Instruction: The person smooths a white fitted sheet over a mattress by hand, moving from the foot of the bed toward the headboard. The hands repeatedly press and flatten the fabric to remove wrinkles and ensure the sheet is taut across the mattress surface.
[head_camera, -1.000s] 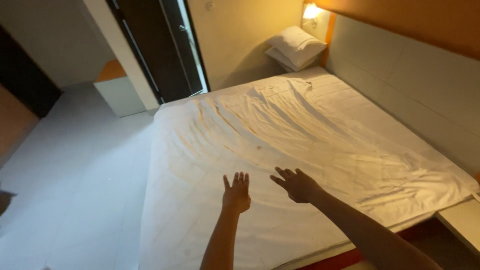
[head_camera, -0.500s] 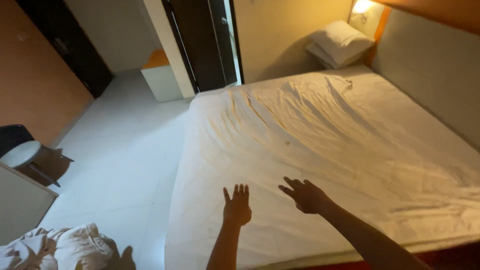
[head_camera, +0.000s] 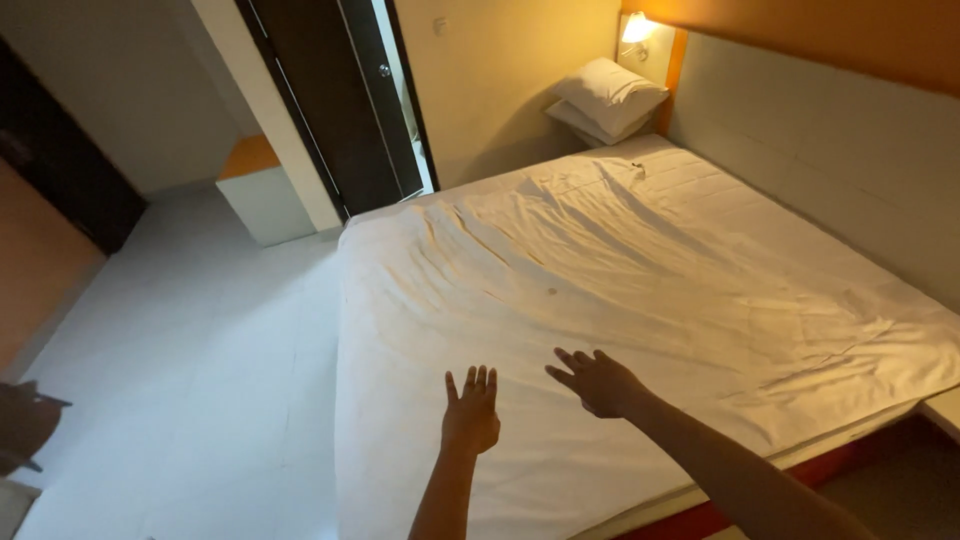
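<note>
While both arms stay stretched out over the near edge of the bed, the view has swung back toward the headboard (head_camera: 830, 150): half a second ago a bundle of linen and a stool showed at the lower left, and now they are out of frame, with only a dark shape at the left edge. The hands themselves have hardly shifted — they hover above the sheet (head_camera: 640, 290) as before, so the smoothing looks no further along.

Left hand (head_camera: 472, 412) is flat, fingers spread wide, holding nothing; right hand (head_camera: 598, 382) is likewise wide, palm down, empty. Whether either touches the cloth I cannot tell.

The sheet covers the whole mattress, wrinkled in long ridges running toward the far corner, with a rumpled patch near the right edge and 1 small dark speck mid-bed. 2 pillows (head_camera: 608, 98) are stacked at the head under a lit lamp (head_camera: 636, 28). A dark door (head_camera: 330, 100) stands beyond, the floor (head_camera: 190, 380) to the left. Nothing lies between hands and sheet.
</note>
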